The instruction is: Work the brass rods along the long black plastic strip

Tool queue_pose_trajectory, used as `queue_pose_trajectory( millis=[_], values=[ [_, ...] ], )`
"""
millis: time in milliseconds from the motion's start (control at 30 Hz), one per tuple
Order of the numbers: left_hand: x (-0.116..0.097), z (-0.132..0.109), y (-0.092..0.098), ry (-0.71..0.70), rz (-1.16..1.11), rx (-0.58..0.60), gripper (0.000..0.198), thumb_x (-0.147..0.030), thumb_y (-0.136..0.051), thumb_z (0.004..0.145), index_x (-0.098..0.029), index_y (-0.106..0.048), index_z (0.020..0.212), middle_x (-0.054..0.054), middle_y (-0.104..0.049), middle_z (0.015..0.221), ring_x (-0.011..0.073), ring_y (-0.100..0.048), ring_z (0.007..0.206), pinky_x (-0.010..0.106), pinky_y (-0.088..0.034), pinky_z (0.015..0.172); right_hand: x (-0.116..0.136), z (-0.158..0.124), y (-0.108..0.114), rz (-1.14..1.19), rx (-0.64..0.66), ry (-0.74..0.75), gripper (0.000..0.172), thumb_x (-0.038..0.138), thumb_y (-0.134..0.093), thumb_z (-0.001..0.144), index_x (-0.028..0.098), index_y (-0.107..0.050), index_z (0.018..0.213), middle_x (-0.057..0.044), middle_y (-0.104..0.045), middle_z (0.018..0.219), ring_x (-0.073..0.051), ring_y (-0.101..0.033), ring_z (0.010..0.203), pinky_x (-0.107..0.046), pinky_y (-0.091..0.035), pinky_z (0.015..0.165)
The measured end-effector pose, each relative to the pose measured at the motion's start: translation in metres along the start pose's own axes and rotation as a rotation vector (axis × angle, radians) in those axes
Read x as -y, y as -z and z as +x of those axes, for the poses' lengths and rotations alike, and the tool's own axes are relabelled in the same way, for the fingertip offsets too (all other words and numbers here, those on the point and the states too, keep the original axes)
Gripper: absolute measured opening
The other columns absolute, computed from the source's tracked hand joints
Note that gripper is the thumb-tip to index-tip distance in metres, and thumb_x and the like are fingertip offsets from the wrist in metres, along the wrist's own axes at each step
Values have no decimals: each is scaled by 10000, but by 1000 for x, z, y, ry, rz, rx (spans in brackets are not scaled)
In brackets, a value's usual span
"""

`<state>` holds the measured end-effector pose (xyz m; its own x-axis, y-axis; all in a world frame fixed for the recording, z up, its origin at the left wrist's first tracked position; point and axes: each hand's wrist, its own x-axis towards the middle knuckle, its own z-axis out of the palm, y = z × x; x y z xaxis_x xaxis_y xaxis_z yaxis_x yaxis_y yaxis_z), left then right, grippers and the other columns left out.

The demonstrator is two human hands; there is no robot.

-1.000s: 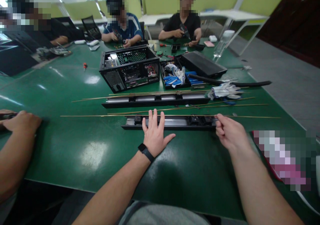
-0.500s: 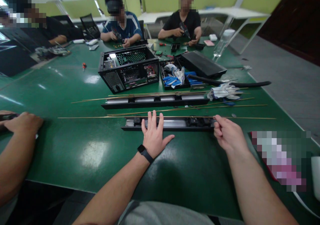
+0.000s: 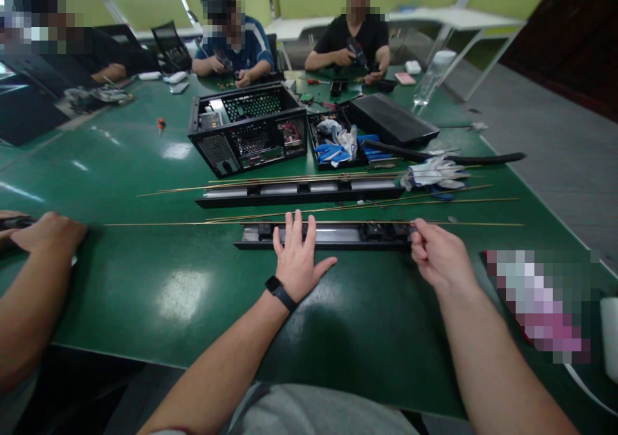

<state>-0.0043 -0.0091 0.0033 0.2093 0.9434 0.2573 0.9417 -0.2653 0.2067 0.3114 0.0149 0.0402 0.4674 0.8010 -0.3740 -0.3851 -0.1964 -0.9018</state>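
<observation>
My left hand lies spread over a black channel rail with a pale inner face and several black blocks in it. Its fingers rest across the rail and reach the thin brass-coloured rod running along the rail's far edge. At the rail's right end, my right hand pinches that rod between thumb and fingers. The rod sticks out well past the rail on both sides. Just beyond lie more thin rods and a second black rail of the same kind.
A black computer case, a tray with gloves, a black tube and a clear bottle stand farther back. A co-worker's hand is at the left. Two people across the table hold power drills.
The pinched rod has slid a little to the left, with both its ends shifted that way. My right hand has moved very slightly left; my left hand keeps its place.
</observation>
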Motion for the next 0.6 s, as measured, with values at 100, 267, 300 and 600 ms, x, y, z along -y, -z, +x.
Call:
queue_pose_trajectory(
  millis=[100,267,300,600],
  values=[
    [0,0,0,-4,-6,-6,1096,-654,-945,1073,-179,-505,1958,310,-315,2068,559,-264,1959,821,-311,1522,1,-1,-1,14,-14,4,319,344,-1018,1027,220,-730,966,53,-634,638,-55,-448,395,-120,-297,340],
    [-1,-1,1,4,3,-10,1095,-651,-943,1074,-188,-500,1961,308,-323,2069,556,-258,1961,813,-315,1524,1,3,4,27,-31,29,384,340,-1042,1018,247,-676,948,66,-622,646,-59,-467,401,-114,-309,354],
    [-1,-1,1,7,4,-10,1102,-654,-942,1073,-189,-492,1965,308,-323,2069,558,-251,1963,816,-311,1524,0,3,5,23,-24,30,409,344,-1062,1001,252,-666,950,68,-621,649,-59,-471,405,-110,-309,356],
    [-2,1,5,10,11,19,1097,-643,-949,1076,-169,-502,1958,323,-296,2070,570,-258,1957,829,-311,1522,1,3,4,-3,9,-14,435,362,-1094,973,259,-671,970,74,-627,650,-59,-453,399,-119,-303,338]
  ],
)
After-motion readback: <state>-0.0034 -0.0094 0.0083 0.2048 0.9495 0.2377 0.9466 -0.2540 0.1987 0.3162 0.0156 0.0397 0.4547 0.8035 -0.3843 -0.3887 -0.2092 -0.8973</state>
